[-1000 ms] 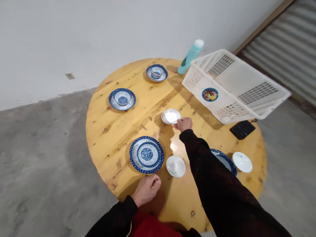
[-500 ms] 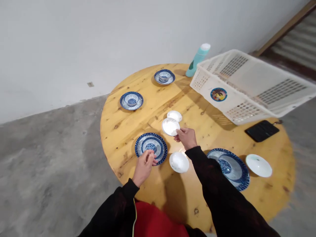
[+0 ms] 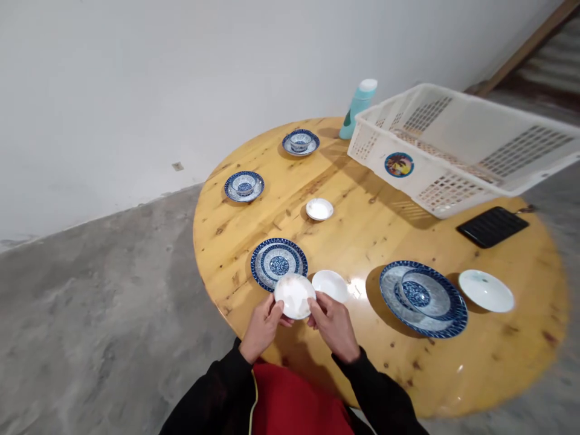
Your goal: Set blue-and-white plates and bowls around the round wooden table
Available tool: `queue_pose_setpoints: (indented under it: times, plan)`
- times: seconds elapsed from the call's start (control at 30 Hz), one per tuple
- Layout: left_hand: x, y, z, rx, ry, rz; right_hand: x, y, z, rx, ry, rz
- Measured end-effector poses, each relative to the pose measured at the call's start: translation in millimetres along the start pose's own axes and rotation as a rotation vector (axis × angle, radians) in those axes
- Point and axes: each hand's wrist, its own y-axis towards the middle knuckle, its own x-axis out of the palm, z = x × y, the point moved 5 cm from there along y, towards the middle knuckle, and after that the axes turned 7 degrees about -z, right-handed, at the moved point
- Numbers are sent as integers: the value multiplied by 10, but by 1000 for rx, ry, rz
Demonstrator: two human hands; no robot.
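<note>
L/R fingers [image 3: 286, 322] pt. hidden under wht. dish [image 3: 294, 295]

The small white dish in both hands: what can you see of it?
The small white dish is round and shallow, smooth like glazed ceramic, with faint marks on its visible face. It looks raised above the table, tilted toward the camera, and in the picture overlaps the near edge of a blue-rimmed plate. The left hand holds one side and the right hand the other, thumbs on top.
</note>
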Motion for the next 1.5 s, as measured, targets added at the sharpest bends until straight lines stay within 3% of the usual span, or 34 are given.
queue_pose_setpoints:
  times: [0.17,0.3,0.43,0.67,0.83,0.97,1.1,1.3,1.5]
  plan:
    - [-213,-270,-221,-42,-22,6,382,-258,178,32,33,-12]
    - [-603,-455,-347,-79,3,40,807,-253,179,48,44,-73]
    - [-1217,-613,-342,-68,49,62,1379,-115,39,42,20,-115]
    - [-2497,-805,-274,-17,177,109,2603,145,-345,89,111,-131]
    - [-3077,-748,-261,-23,188,77,3137,260,-480,158,202,-82]
    - [-3236,-523,-208,-14,180,-1,3225,407,-532,215,257,10]
    - [-3252,-107,-102,21,192,-76,3101,711,-563,260,304,119]
    - [-3174,891,152,57,265,-185,2715,1439,-580,235,361,301]
    - [-2946,1980,389,-3,277,-260,2280,2190,-539,224,401,534]
